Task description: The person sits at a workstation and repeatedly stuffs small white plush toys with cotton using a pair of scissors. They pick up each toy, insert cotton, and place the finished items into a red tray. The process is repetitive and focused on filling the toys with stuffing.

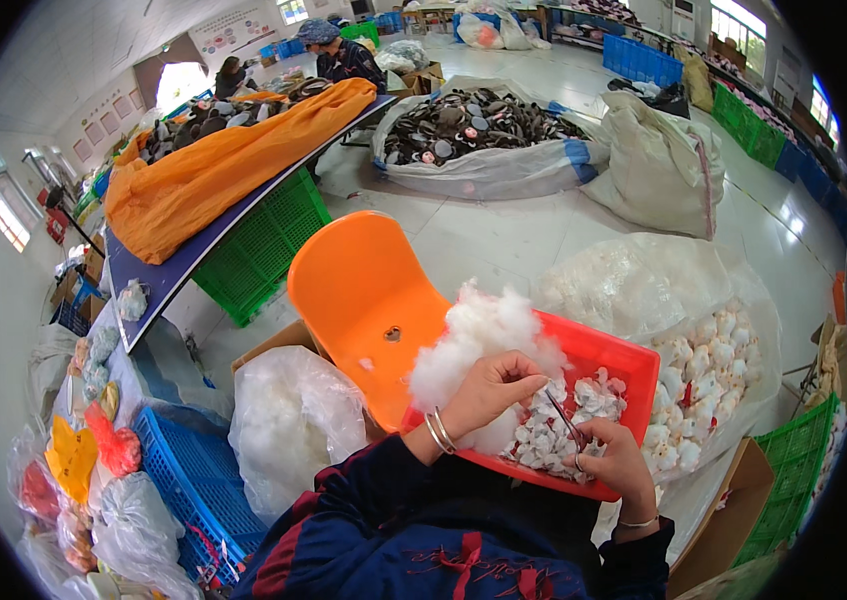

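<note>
Gripping slim dark metal tool (564,418): right hand (619,464), fingers clamped; left hand (491,394), fingertips together near tip, pinch contents unclear—steady aim helps!

Above the smooth red rectangular plastic tray (635,368) shines a slim metal tool (565,420), with fluffy white stuffing (483,335) and matt white cloth-like pieces (540,440) inside, a glossy orange plastic chair (363,285) at its left.

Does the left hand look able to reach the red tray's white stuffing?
Likely yes: the left hand is beside the white stuffing, nothing visible between, though its fingertips are pinched near the metal tool.
</note>
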The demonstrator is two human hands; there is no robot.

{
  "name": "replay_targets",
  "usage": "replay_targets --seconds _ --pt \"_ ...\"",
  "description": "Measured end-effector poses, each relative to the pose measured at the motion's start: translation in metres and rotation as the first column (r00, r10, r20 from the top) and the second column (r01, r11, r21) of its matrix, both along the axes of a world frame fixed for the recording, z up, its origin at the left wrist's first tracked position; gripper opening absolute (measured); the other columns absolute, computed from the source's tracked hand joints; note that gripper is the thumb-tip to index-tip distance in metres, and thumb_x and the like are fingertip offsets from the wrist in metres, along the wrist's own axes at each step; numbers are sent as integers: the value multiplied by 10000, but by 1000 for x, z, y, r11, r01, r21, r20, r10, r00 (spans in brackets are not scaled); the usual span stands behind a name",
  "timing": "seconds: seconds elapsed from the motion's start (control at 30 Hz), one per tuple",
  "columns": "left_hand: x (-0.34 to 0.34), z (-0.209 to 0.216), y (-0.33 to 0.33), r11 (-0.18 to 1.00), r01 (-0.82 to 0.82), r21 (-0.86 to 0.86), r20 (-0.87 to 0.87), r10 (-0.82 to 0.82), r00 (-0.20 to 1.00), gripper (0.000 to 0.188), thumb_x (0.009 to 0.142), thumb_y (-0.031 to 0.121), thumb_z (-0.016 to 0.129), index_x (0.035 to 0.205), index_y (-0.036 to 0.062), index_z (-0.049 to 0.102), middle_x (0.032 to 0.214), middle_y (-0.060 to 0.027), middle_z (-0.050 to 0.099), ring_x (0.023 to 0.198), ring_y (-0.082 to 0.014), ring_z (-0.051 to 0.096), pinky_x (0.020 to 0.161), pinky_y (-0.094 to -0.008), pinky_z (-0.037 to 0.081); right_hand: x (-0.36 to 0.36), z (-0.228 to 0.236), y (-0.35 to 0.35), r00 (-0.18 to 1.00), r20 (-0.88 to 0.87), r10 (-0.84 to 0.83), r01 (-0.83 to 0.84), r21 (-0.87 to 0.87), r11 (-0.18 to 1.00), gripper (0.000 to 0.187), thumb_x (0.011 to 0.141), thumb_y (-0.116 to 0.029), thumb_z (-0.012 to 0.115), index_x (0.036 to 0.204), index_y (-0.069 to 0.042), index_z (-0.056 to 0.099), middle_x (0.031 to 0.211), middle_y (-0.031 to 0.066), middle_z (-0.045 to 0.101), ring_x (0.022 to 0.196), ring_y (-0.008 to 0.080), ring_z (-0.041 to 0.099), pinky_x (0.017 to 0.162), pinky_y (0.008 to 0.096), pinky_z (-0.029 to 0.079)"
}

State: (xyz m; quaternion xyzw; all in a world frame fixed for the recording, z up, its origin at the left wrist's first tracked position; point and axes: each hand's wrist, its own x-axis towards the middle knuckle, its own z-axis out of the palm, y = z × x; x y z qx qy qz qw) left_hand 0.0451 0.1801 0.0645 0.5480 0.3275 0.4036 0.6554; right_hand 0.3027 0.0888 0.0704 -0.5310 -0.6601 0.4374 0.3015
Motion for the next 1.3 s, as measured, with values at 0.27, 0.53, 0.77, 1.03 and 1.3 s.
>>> replay_targets --seconds 0.27,0.53,0.77,1.03,1.3 --pt "12 -7 -13 952 -152 264 -109 186 976 91 951 83 713 977 -4 715 881 -10 703 777 -49 644 675 -226 529 -8 6 -3 996 -80 -45 29 -191 981 454 642 -133 888 1012 0 660 914 23 646 865 130 588 806 286 479" --pt "19 -12 -25 787 -232 571 -173 391 904 172 951 124 695 1078 11 718 911 -115 710 735 -181 683 688 -294 546 -17 2 -3 968 -209 -142 68 -327 943 396 734 -44 855 1062 20 642 827 29 641 528 65 535 456 226 406" --pt "18 -13 -20 767 -224 601 -225 431 874 284 955 149 692 1187 -13 666 931 -96 710 806 -157 679 707 -294 553 -11 -19 3 983 -131 -126 94 -229 969 341 745 -36 847 1034 50 688 798 21 630 536 83 552 472 233 431" --pt "2 2 -3 927 367 -81 -73 -373 925 283 998 208 644 1175 -12 654 852 -41 669 720 -92 628 691 -248 537 -11 12 -2 996 -87 -24 5 -213 977 332 723 -45 844 1017 47 721 840 53 650 700 113 613 615 257 485" --pt "-9 3 9 890 456 0 -100 -454 885 126 963 163 657 957 38 669 767 -4 637 642 -65 563 596 -230 462 5 5 -4 998 -32 59 -65 -237 969 341 710 -89 851 1010 27 738 830 70 652 720 148 617 676 292 496"
